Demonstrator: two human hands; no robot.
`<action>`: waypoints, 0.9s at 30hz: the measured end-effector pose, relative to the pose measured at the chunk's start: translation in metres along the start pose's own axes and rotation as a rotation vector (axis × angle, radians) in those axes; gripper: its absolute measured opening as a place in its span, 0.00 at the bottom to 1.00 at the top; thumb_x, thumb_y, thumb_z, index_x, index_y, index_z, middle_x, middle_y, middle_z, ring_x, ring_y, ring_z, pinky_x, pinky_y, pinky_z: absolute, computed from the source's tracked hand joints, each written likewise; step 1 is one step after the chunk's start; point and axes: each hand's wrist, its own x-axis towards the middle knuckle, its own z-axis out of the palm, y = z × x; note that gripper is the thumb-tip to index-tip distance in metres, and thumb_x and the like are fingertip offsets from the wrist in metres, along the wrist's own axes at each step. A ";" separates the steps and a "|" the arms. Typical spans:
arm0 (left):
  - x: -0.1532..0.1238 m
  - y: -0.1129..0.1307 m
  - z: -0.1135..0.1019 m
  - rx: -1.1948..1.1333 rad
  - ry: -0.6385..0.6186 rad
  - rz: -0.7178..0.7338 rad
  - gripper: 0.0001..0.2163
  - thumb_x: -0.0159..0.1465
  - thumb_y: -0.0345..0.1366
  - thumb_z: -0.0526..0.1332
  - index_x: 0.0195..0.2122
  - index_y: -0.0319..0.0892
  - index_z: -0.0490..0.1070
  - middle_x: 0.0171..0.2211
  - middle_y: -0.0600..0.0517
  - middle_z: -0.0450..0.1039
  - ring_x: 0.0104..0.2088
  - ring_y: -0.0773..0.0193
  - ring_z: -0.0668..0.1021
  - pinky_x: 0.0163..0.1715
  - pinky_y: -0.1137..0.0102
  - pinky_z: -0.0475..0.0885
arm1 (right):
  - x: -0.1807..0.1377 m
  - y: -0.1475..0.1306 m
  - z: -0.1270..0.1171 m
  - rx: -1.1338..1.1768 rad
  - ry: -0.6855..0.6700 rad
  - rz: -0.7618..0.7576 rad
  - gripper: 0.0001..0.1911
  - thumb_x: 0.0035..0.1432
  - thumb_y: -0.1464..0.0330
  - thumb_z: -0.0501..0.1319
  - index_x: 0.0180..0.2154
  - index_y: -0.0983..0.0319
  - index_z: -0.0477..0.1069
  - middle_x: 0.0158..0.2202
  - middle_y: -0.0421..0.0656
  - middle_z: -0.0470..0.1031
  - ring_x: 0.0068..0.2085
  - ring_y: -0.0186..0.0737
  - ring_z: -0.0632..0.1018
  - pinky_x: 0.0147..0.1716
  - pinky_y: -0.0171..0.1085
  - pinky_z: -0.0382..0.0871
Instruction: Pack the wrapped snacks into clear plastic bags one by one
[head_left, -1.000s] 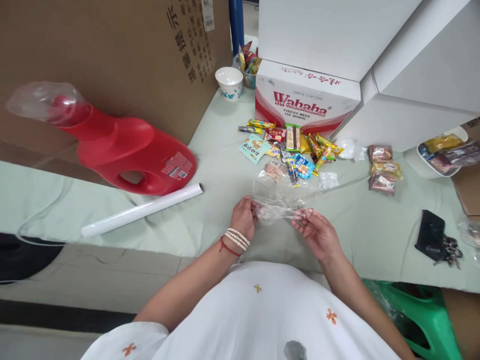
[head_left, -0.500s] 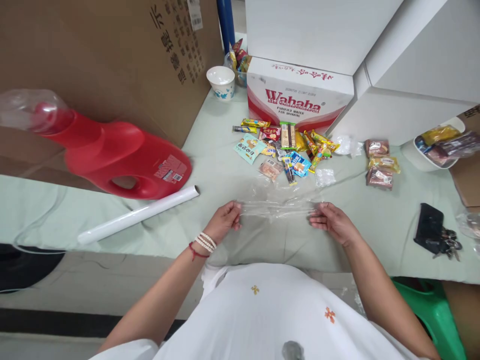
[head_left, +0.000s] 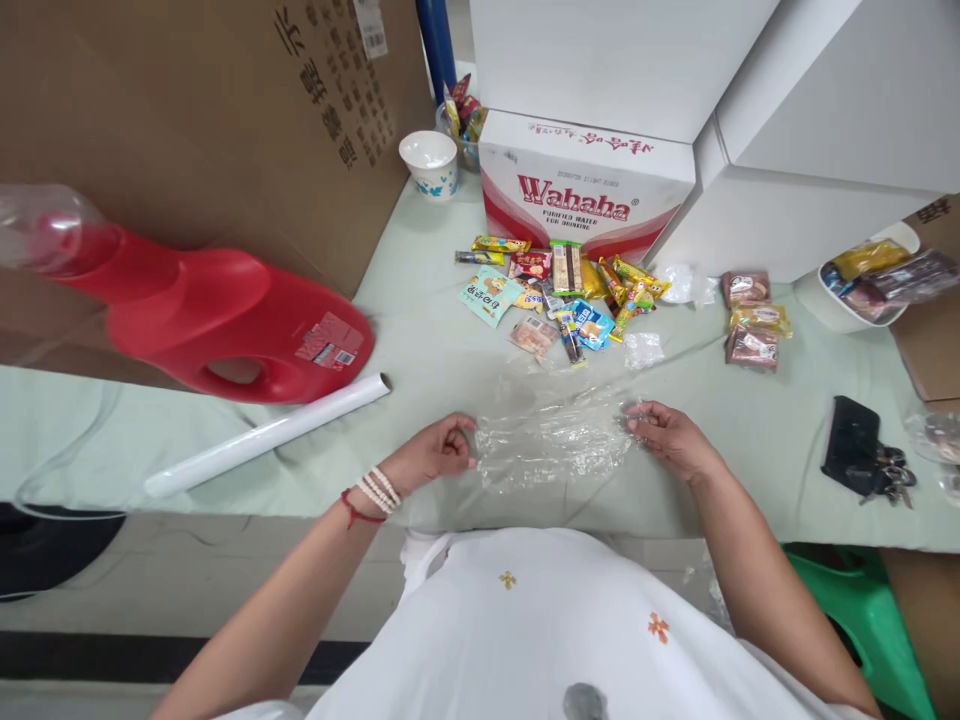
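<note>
A crinkled, see-through sheet of plastic film [head_left: 555, 440] is spread across the pale green cloth between my two hands; whether it is a bag I cannot tell. My left hand [head_left: 436, 450], with beads and a red cord at its wrist, has curled fingers at the film's left edge. At the opposite edge, my right hand [head_left: 667, 435] pinches the film between thumb and fingers. Just beyond the film lies a loose pile of wrapped snacks [head_left: 566, 278], with a pinkish packet [head_left: 533, 336] and a small clear wrapper [head_left: 643, 349] nearest to it.
A red jug [head_left: 247, 325] and a white tube [head_left: 270, 435] lie at left. Behind the snacks stands a Wahaha carton [head_left: 585, 195], with a paper cup [head_left: 430, 165] beside it. Stacked brown packets [head_left: 752, 320], a filled white tub [head_left: 817, 295] and keys with a black case [head_left: 851, 445] are at right.
The film was a narrow strip stretched between my hands; now it lies wider and flatter, reaching nearer to me. My left hand has shifted slightly left and its fingers have changed pose.
</note>
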 end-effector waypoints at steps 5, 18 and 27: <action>-0.013 0.036 0.017 0.680 0.709 0.355 0.11 0.67 0.40 0.56 0.44 0.42 0.73 0.31 0.50 0.72 0.35 0.58 0.75 0.39 0.61 0.71 | 0.002 -0.001 0.014 -0.086 -0.001 -0.111 0.27 0.40 0.52 0.77 0.35 0.62 0.74 0.26 0.35 0.71 0.27 0.30 0.66 0.26 0.32 0.55; 0.051 -0.017 0.076 1.254 0.275 0.667 0.30 0.72 0.52 0.52 0.72 0.46 0.55 0.75 0.40 0.47 0.74 0.47 0.53 0.70 0.40 0.36 | -0.022 0.001 -0.053 -0.613 0.273 -0.208 0.22 0.51 0.47 0.66 0.32 0.61 0.75 0.28 0.43 0.75 0.30 0.41 0.72 0.32 0.38 0.64; 0.046 -0.013 0.077 1.279 0.275 0.674 0.31 0.72 0.53 0.51 0.72 0.46 0.56 0.75 0.41 0.47 0.74 0.48 0.53 0.71 0.41 0.33 | 0.105 -0.134 0.065 -1.440 0.235 -0.411 0.24 0.64 0.67 0.58 0.61 0.62 0.68 0.62 0.56 0.72 0.54 0.53 0.77 0.46 0.40 0.69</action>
